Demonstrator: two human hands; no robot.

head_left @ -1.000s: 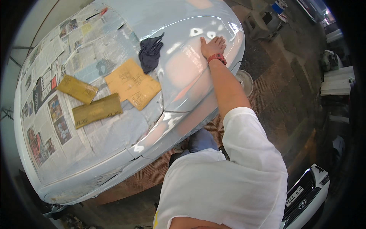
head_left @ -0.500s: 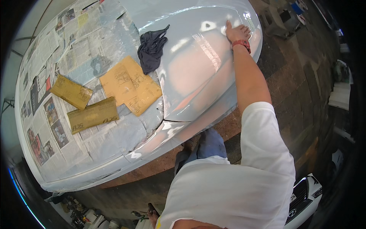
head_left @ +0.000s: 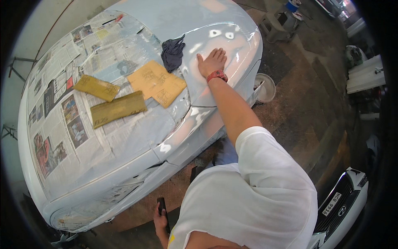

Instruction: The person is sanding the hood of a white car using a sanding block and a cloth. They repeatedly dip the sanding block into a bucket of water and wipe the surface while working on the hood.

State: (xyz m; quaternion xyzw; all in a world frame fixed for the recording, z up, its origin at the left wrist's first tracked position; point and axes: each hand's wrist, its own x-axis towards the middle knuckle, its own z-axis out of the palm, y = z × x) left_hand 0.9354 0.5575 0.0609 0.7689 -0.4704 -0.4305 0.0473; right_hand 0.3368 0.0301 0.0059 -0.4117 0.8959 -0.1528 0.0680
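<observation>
My right hand (head_left: 213,63) lies flat, fingers stretched, on the curved grey car panel (head_left: 207,97), over a pinkish sanded patch (head_left: 233,52). A red watch (head_left: 217,75) is strapped round that wrist. Low beside my body, my left hand (head_left: 159,219) is closed round a dark oblong block (head_left: 161,203); its exact kind does not show. Left of my right hand, a crumpled dark cloth (head_left: 172,54) rests on the panel. Tan sandpaper sheets (head_left: 155,81) and two folded sandpaper pieces (head_left: 118,108) lie on newspaper (head_left: 78,145) covering the car's glass.
A metal bowl (head_left: 265,88) stands on the floor beyond the panel's edge, near a grey stool (head_left: 277,27). A white car bumper with a dark grille (head_left: 338,203) is at lower right. Patterned matting (head_left: 178,191) covers floor beside the car.
My right hand has slid left and nearer across the panel, from its far right edge to the pinkish patch. My left hand with the dark block shows more fully now, and the view has shifted.
</observation>
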